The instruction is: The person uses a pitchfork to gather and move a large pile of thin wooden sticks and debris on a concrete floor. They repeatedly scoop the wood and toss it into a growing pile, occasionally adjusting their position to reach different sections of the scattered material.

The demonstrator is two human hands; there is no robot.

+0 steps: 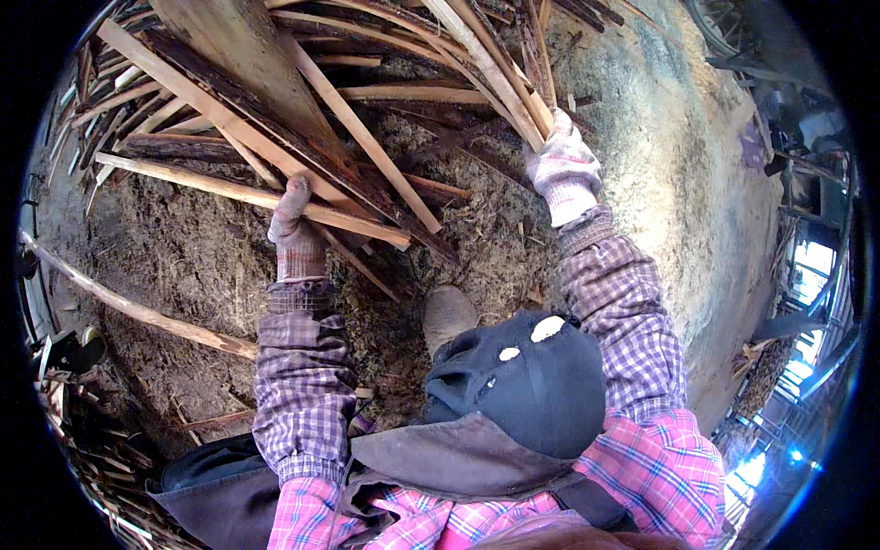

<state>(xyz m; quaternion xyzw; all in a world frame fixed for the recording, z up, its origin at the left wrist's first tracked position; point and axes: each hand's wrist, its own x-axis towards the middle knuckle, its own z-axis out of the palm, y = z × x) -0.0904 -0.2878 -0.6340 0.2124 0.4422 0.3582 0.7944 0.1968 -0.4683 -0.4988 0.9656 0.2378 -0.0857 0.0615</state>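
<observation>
My left hand (291,220), in a soiled knit glove, is closed around a long pale wooden strip (206,185) at the left of the pile. A wider strip with dark bark (247,128) lies across the pile just beyond that hand. On the right, my right hand (566,165), in a whitish glove, grips the near ends of a few long wooden strips (495,78) that point away from me. The fingers of both hands are partly hidden behind the wood and the gloves.
A broad wooden board (247,55) and many loose strips make up the pile ahead. One long stick (137,307) lies on the dirt ground (183,257) at left. A pale wall-like surface (678,202) rises at right. My knee (522,385) and shoe (449,316) are close below.
</observation>
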